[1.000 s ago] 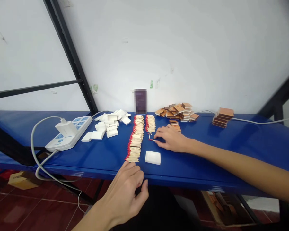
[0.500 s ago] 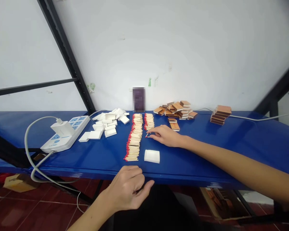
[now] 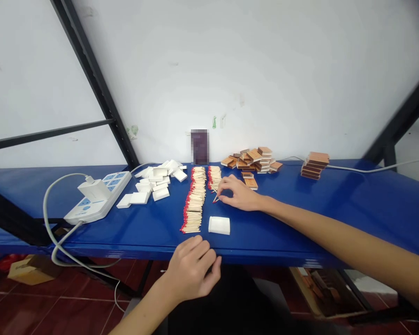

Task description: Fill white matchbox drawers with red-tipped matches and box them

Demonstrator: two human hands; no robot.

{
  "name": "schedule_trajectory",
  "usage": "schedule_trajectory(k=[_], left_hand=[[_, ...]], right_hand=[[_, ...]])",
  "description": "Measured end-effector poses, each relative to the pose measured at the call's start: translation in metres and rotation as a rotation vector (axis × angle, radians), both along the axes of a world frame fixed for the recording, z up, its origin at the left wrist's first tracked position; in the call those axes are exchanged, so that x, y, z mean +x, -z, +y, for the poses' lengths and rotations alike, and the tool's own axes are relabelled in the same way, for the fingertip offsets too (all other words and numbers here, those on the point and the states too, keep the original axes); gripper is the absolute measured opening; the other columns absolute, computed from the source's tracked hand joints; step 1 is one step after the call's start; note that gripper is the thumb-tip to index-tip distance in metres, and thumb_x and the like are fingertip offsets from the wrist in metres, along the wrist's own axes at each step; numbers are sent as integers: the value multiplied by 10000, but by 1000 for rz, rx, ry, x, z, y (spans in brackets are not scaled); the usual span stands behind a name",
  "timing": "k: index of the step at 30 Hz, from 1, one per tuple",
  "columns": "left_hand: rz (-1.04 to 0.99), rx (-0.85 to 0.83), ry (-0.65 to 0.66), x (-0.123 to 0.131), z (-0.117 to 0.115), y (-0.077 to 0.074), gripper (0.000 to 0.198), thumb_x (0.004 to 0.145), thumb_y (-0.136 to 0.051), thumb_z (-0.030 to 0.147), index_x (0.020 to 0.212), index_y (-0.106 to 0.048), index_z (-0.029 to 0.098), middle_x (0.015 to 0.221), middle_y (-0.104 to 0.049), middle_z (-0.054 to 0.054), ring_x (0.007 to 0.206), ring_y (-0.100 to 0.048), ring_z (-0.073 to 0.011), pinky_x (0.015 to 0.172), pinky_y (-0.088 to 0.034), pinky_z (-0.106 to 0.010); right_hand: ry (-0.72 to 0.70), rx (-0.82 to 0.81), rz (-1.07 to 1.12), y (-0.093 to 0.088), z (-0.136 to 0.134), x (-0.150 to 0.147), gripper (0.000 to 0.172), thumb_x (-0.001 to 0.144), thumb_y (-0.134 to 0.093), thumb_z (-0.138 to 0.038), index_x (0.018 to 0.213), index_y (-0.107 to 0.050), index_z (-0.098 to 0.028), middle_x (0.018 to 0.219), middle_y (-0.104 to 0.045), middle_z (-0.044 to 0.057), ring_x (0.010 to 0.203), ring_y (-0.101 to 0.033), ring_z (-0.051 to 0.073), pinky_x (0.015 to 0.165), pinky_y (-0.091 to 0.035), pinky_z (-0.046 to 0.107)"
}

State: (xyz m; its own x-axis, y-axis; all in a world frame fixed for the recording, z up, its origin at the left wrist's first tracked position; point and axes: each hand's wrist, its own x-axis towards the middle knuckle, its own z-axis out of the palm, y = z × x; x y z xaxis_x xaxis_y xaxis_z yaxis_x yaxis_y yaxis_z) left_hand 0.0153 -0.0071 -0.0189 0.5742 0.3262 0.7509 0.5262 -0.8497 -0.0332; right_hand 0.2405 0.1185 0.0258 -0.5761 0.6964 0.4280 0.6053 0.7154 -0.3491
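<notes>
My right hand [image 3: 240, 194] is closed in a pinch at the lower end of the short row of matches [image 3: 214, 176]. A red-tipped match [image 3: 216, 197] is at its thumb and fingertip, and another lies close by. To the left runs a longer row of matches [image 3: 194, 200], red heads facing left. A white matchbox tray [image 3: 219, 225] lies on the blue shelf below my right hand. My left hand [image 3: 195, 267] hovers at the shelf's front edge, fingers curled in, with nothing visible in it.
White matchbox trays [image 3: 153, 179] lie heaped on the left, beside a white power strip [image 3: 101, 200] with a plugged-in charger and cable. Brown matchbox sleeves [image 3: 253, 158] are piled at the back, with a neat stack of matchboxes [image 3: 314, 165] farther right. A pixelated dark object [image 3: 200, 146] leans against the wall.
My right fingers have drawn together, and the match there has turned to a steeper slant. My left thumb has closed in toward its curled fingers. The view has shifted slightly.
</notes>
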Motion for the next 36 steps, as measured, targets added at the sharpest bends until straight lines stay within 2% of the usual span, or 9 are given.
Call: schedule_trajectory(k=[4,7,12,19,25,31,36], left_hand=[[12,77,-43,3,-1,2,234,831,-546,110,627,-494,212,582,-438,-9,584,-404,-168,506,-337,-322],[13,81,-41,3,-1,4,227,829,-545,110,633,-493,210,584,-443,-11,585,-395,-170,510,-330,-324],[-18,135,-30,2,1,7,238,813,-554,94,619,-477,207,579,-424,-7,578,-366,-167,518,-296,-319],[-31,156,-31,3,3,13,260,800,-556,86,599,-453,214,578,-420,-4,568,-357,-169,517,-254,-329],[-14,150,-19,1,4,17,250,802,-566,94,600,-467,203,586,-435,-13,589,-352,-170,535,-262,-326],[-30,163,-8,1,4,20,230,784,-595,84,609,-484,184,604,-435,-12,606,-332,-161,544,-251,-323],[-25,146,-2,1,4,19,240,779,-608,77,601,-483,180,605,-432,-16,614,-320,-160,548,-241,-329]], right_hand=[[-25,4,116,1,3,-4,141,854,-608,-207,720,-640,-174,724,-566,5,713,-504,143,689,-380,265],[40,16,110,7,9,-6,109,854,-610,-222,781,-680,-181,687,-550,-15,635,-484,120,620,-340,248],[157,-54,104,15,21,-8,202,908,-582,-285,909,-745,-164,581,-552,-25,538,-463,108,570,-312,244],[187,-92,44,13,26,-8,169,874,-627,-268,859,-768,-176,594,-618,-3,558,-511,120,590,-326,251],[200,-123,45,14,23,-7,147,840,-614,-205,841,-758,-178,605,-622,-11,556,-513,111,591,-323,242],[221,-135,18,13,21,-9,169,868,-611,-281,856,-757,-196,642,-634,-10,574,-503,104,575,-286,238],[204,-149,11,14,21,-8,139,852,-599,-215,829,-733,-187,639,-622,-13,572,-499,102,574,-278,236]])
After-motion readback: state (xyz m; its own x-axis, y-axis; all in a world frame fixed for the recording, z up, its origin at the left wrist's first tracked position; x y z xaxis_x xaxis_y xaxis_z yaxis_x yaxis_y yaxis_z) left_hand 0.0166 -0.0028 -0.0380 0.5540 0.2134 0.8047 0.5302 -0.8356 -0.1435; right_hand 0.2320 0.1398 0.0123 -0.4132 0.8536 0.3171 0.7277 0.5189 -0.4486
